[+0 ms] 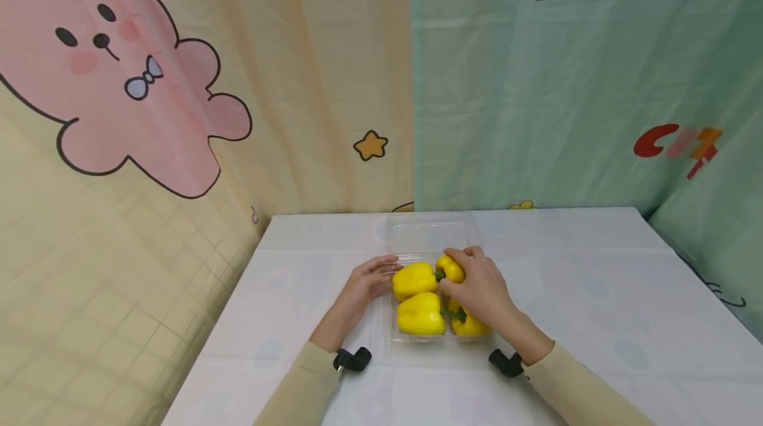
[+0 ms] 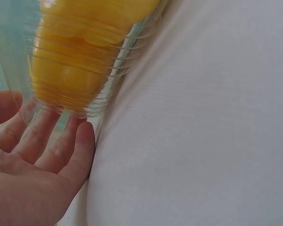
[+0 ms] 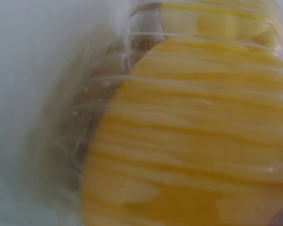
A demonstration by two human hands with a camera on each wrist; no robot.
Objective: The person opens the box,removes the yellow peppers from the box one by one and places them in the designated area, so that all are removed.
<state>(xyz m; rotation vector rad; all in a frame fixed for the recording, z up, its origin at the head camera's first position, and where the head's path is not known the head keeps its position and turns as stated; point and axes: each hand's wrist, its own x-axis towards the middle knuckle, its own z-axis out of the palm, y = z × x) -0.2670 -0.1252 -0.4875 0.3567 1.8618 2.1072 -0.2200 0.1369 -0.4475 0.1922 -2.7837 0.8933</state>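
Observation:
A clear ribbed plastic container [image 1: 411,338] holds yellow bell peppers, its transparent lid [image 1: 429,235] folded open toward the back. My left hand [image 1: 363,283] rests its fairly straight fingers against the container's left wall, near the back-left pepper [image 1: 412,281]; the left wrist view shows the fingertips touching the ribbed side. With thumb and fingers, my right hand [image 1: 484,290] grips the back-right pepper [image 1: 451,268], partly hiding it. A front-left pepper [image 1: 420,315] and a front-right pepper [image 1: 467,323] lie with stems facing each other. Through the right wrist view, a pepper [image 3: 188,141] shows behind ribbed plastic.
The container stands on a table with a white cloth [image 1: 572,280]. Patterned curtains [image 1: 334,81] hang behind the table and at its sides. Black wrist devices [image 1: 353,360] sit on both forearms at the sleeve ends.

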